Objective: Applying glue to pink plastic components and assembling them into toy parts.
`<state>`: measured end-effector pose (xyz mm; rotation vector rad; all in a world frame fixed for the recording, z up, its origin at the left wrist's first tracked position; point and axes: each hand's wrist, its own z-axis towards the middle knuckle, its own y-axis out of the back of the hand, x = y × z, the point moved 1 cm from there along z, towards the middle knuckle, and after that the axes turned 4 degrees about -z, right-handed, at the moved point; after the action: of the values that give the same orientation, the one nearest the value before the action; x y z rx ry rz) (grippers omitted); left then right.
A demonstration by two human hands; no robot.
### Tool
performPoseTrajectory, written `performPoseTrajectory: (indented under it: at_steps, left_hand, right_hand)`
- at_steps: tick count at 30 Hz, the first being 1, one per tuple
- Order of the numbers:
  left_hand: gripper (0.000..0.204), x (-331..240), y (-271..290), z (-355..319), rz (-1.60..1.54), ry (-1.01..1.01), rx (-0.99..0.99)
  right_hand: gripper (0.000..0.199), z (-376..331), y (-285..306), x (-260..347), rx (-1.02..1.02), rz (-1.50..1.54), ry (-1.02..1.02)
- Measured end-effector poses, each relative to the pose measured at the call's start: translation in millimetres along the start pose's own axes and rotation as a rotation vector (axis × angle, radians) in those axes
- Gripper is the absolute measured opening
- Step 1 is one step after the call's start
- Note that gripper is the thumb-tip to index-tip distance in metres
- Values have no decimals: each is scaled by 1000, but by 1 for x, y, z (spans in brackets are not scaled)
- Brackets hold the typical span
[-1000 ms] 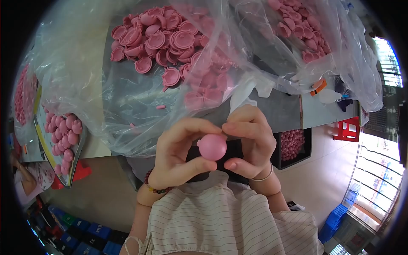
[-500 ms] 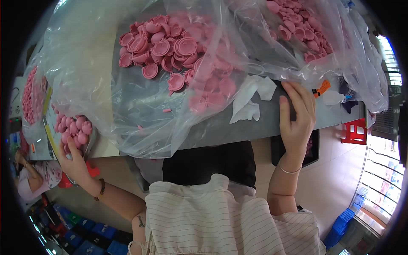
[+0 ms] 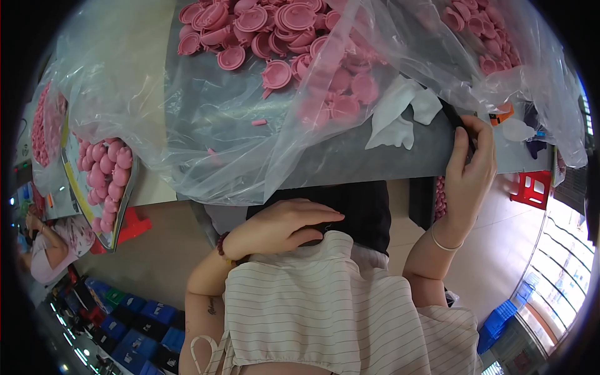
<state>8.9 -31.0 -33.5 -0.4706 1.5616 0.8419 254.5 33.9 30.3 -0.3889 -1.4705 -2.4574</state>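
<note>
My left hand is in front of my body, just below the table edge, fingers stretched out with the thumb apart and nothing in it. At the right of the grey table mat, my right hand has its fingers bent round the end of a narrow black strip; what kind of thing it is I cannot make out. A crumpled white cloth lies beside the strip. Pink round hollow plastic parts are heaped under and beside clear plastic sheeting. One small pink peg lies apart.
Pink ball-shaped parts fill a tray at the left table end. More pink parts lie in a bag at the far right, near a white bottle. Below are a red stool and blue bins. Another person sits far left.
My left hand has left the tray of pink balls and come in front of my body. My right hand has gone from lying flat to bending round the black strip. The view has shifted.
</note>
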Motion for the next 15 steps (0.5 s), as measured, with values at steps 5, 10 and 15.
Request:
performPoseTrajectory:
  at_steps: [5,10,15]
  left_hand:
    - [10,12,2,6,-188,101,271]
    - [5,-14,18,4,-190,123,17]
    - [5,-35,26,1,-154,13,-107]
  right_hand:
    - [19,-32,21,-3,-151,492,-199]
    - [32,-52,42,-8,-89,814,-197]
    - [37,-62,37,-3,466,858,-353]
